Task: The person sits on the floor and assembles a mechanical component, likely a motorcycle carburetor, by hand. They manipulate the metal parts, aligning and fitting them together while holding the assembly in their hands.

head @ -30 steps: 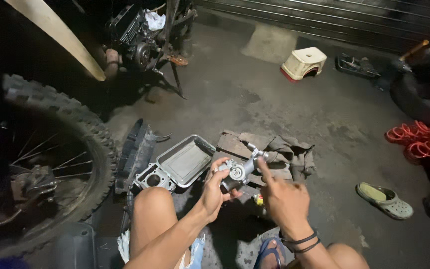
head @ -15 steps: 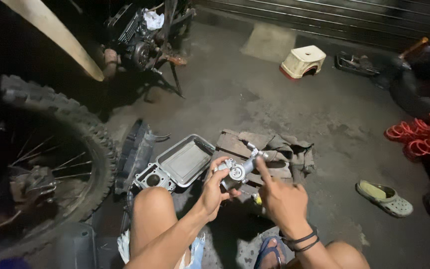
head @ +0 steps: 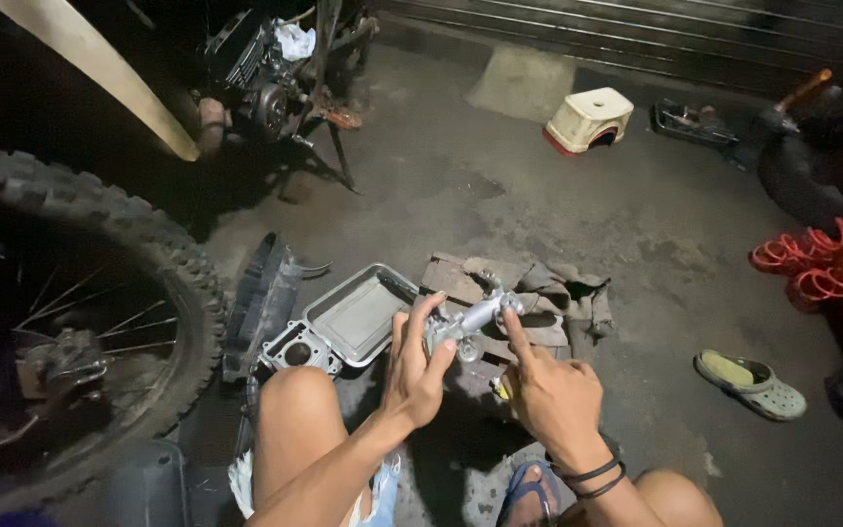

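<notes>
two hands holding a small metal engine part [head: 475,322] above a workshop floor.

the left hand [head: 417,366] is closed around the part's lower end; the right hand [head: 550,390] touches it with the forefinger extended, the other fingers curled. the part's long axis runs from lower left to upper right, its narrow end pointing away toward a rag [head: 558,293]. below lie a shallow metal tray [head: 353,317] and stained concrete floor [head: 539,185]; a knobby motorcycle wheel [head: 109,293] stands at left, a green clog [head: 748,384] at right.

Tray [head: 358,317] left of rags [head: 548,293]; wheel [head: 80,312] farther left
</notes>
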